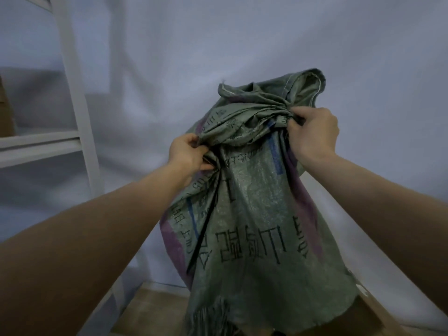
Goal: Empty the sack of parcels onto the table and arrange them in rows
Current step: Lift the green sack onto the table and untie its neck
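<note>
Head view looks down on a green woven sack (254, 214) held up between two bare hands, its bunched end uppermost and its open mouth hanging low, over the table (155, 309). Black printed characters run upside down across the sack's face, with purple bands along both sides and a thin blue stripe near each band. The left hand (188, 155) grips a fold of cloth at the sack's upper left edge, fingers curled round the gathered fabric. The right hand (315, 132) pinches the bunched neck at the upper right, thumb and fingers closed on the twisted cloth; above that grip a stitched hem flares out loosely. Both forearms reach in from the bottom corners. The sack's frayed lower edge hangs over the brown tabletop, of which only a strip shows along the bottom; whether cloth touches it cannot be told. No parcels are visible. A pale cloth backdrop (242, 40) fills the background. A white shelf frame (72, 88) stands at far left.
</note>
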`<state>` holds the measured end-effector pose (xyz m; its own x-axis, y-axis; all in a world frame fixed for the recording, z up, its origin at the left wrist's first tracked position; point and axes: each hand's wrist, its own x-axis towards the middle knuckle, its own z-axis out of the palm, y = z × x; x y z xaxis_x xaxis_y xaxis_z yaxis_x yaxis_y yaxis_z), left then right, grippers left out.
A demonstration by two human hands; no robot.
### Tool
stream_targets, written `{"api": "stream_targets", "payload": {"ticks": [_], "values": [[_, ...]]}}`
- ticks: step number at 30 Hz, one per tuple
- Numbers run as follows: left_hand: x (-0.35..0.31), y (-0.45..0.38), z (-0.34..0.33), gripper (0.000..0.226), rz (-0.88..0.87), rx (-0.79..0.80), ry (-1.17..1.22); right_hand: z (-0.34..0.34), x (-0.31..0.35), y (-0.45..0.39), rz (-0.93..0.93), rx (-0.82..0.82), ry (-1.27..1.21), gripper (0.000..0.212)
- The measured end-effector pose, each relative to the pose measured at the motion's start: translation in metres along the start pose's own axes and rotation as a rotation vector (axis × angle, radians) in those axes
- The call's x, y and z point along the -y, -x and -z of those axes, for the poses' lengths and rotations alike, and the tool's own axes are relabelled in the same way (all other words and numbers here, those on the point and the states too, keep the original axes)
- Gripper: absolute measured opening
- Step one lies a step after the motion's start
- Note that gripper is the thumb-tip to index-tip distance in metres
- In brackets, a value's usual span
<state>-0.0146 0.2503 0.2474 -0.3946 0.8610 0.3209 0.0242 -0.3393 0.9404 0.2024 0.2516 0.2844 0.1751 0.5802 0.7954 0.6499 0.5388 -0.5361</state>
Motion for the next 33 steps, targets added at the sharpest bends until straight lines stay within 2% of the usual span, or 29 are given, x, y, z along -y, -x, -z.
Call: {"api": "stream_targets", "payload": {"ticks": [3, 12, 14, 18, 23, 26, 29, 31, 33], "values": [[-0.01, -0.001, -0.001, 0.022, -0.058, -0.018, 0.053, 0.003, 0.013, -0.003, 0.037, -0.052, -0.051, 0.03], [-0.036, -0.007, -0.007, 0.025, -0.176, -0.074, 0.143, 0.012, 0.024, -0.013, 0.088, -0.16, -0.139, 0.033], [-0.021, -0.004, -0.006, 0.031, -0.129, -0.066, 0.07, 0.01, 0.019, -0.009, 0.062, -0.099, -0.103, 0.033], [0.01, 0.005, 0.003, 0.033, 0.175, -0.015, -0.032, 0.005, 0.001, 0.007, -0.039, 0.112, 0.062, 0.03], [-0.015, 0.002, 0.003, 0.022, 0.099, -0.06, 0.033, -0.003, 0.011, 0.001, -0.129, 0.08, -0.064, 0.018], [-0.041, -0.002, 0.001, 0.022, 0.031, -0.109, 0.181, -0.009, 0.033, -0.017, -0.186, 0.019, -0.273, 0.023], [-0.056, -0.004, 0.004, 0.025, -0.08, -0.129, 0.25, -0.012, 0.045, -0.024, -0.135, -0.057, -0.402, 0.027], [-0.047, 0.0, 0.007, 0.025, -0.058, -0.132, 0.216, -0.014, 0.037, -0.016, -0.106, -0.045, -0.4, 0.026], [-0.028, 0.008, 0.01, 0.024, 0.081, -0.11, 0.154, -0.019, 0.019, -0.003, -0.122, 0.016, -0.316, 0.024]]}}
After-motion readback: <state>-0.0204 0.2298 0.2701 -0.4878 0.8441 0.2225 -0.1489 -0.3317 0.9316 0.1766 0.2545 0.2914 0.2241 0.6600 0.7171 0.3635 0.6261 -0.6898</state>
